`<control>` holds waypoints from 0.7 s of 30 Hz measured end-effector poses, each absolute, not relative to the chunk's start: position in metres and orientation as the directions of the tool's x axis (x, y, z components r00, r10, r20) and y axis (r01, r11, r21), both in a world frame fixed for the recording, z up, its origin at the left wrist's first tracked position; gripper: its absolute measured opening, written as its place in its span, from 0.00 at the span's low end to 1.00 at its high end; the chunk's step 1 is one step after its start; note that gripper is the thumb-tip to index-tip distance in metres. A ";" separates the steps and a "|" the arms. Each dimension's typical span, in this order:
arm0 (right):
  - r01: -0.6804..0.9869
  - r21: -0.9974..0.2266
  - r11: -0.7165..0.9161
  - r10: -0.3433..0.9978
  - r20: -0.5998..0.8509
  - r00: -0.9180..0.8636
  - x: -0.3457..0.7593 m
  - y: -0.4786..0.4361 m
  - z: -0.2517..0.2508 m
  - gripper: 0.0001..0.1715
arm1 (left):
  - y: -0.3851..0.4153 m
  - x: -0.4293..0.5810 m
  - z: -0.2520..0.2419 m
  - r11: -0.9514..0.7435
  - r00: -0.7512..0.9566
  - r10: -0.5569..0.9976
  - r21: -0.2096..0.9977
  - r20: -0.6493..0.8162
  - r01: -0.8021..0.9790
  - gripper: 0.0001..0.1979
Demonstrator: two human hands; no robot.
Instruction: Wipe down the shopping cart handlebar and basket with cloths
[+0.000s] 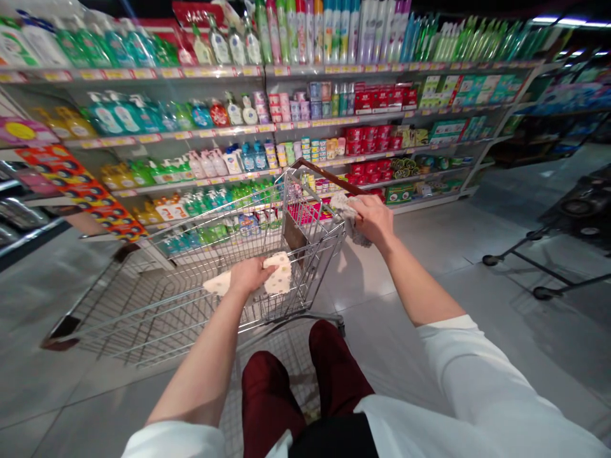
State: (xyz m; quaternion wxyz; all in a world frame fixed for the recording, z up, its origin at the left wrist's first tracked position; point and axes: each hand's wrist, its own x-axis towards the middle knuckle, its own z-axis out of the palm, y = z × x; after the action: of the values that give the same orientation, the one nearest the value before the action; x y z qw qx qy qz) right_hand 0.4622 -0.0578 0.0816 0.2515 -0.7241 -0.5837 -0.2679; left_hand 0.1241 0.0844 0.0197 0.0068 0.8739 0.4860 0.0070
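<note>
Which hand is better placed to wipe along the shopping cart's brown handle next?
Probably the right hand: it holds a bunched cloth at the near end of the brown handle. The left hand has its spotted cloth on the shopping cart's side, farther away.

Cloth part-hidden under left hand; labels illegible.

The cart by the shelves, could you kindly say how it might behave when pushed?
The cart would probably roll rather than drag, since a wheel shows beneath it. It may feel light for its size, being mostly open wire. It seems unlikely to tip forward under a gentle push, given its long body.
</note>
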 end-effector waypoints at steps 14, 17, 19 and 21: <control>0.968 0.057 -0.244 0.847 0.499 0.184 0.444 -0.036 0.112 0.21 | 0.085 0.123 0.017 -0.529 0.529 0.848 0.001 0.025 0.848 0.31; 0.911 -0.082 -0.404 0.763 0.520 0.385 0.470 -0.019 0.130 0.23 | 0.083 0.124 0.017 -0.533 0.532 0.846 0.000 0.024 0.846 0.31; 0.867 -0.196 -0.459 0.735 0.464 0.494 0.489 -0.003 0.141 0.23 | 0.080 0.125 0.019 -0.534 0.534 0.845 0.002 0.023 0.845 0.30; 0.845 -0.270 -0.461 0.763 0.366 0.533 0.504 0.010 0.149 0.24 | 0.077 0.126 0.020 -0.535 0.535 0.844 -0.007 0.024 0.845 0.29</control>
State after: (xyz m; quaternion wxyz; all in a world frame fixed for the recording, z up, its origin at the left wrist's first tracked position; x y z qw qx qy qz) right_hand 0.5036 0.0099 0.1487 0.2130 -0.8491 -0.4735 -0.0969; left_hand 0.1265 0.0767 0.0205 -0.0087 0.8761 0.4820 0.0087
